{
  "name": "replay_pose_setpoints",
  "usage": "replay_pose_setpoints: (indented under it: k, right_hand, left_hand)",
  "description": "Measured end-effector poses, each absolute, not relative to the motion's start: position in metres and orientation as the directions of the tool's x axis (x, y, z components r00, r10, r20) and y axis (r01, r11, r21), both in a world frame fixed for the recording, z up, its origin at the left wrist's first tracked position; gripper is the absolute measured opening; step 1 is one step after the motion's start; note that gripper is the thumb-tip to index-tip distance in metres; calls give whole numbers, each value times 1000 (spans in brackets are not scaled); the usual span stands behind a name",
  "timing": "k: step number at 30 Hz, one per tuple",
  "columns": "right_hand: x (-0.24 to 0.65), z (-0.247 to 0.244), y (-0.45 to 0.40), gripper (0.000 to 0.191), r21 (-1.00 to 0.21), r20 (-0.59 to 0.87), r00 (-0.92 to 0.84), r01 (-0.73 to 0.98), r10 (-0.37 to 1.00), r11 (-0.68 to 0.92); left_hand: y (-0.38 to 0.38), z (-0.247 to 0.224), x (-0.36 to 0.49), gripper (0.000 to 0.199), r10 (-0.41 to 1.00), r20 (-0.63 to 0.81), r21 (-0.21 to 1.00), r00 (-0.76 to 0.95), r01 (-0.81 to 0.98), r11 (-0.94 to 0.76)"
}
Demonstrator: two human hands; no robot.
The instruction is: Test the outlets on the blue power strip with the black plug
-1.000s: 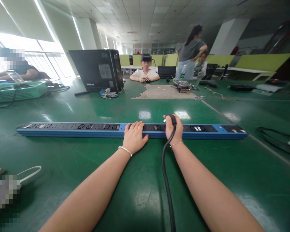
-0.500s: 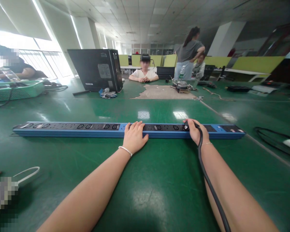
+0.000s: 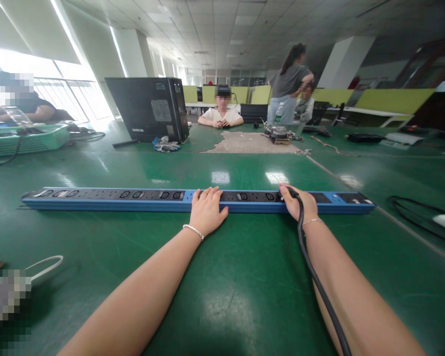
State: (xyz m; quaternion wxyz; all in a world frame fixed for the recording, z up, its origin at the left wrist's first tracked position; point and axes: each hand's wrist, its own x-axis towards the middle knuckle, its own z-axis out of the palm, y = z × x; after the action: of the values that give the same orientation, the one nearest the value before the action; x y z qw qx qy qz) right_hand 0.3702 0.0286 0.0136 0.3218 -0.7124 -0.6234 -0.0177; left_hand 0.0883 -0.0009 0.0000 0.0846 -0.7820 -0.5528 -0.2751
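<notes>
A long blue power strip [image 3: 114,204] with a black row of sockets lies crosswise on the green table. My left hand [image 3: 206,212] rests flat over its middle, fingers stretched across the sockets and thumb near the front edge. Further right, my right hand [image 3: 300,203] is closed on a black power plug, held at the strip's socket face. The fingers hide most of that plug, so I cannot tell how deep it sits. Its thick black cord [image 3: 319,282] runs down along my right forearm.
A black computer case [image 3: 144,109] stands at the back left beside gloves [image 3: 166,144]. A green basket [image 3: 40,141] is at far left. Black cable [image 3: 404,210] lies at right. A person [image 3: 221,112] sits across the table; others are further off.
My right hand has turned slightly and shifted a little left with the plug, and the cord has swung left. My left hand stays on the power strip.
</notes>
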Motion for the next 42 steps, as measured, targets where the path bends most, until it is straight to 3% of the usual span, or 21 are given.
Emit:
replay_pose_setpoints:
  k: [13,26,39,42]
  right_hand:
    - [362,-8,22,41,-328,587,217,944,780,-16]
    - [364,-18,21,43,-313,622,212,950,753,-8]
    - [365,-20,34,47,-474,738,245,852,628,224]
    - [371,-5,30,46,-578,750,358,763,557,288]
  left_hand:
    - [-2,1,88,45,833,501,140,236,927,-347]
    - [-5,-1,88,47,837,496,151,232,926,-346]
    - [-5,2,89,46,841,497,165,215,928,-335]
    - [-5,2,90,46,843,494,173,212,927,-334]
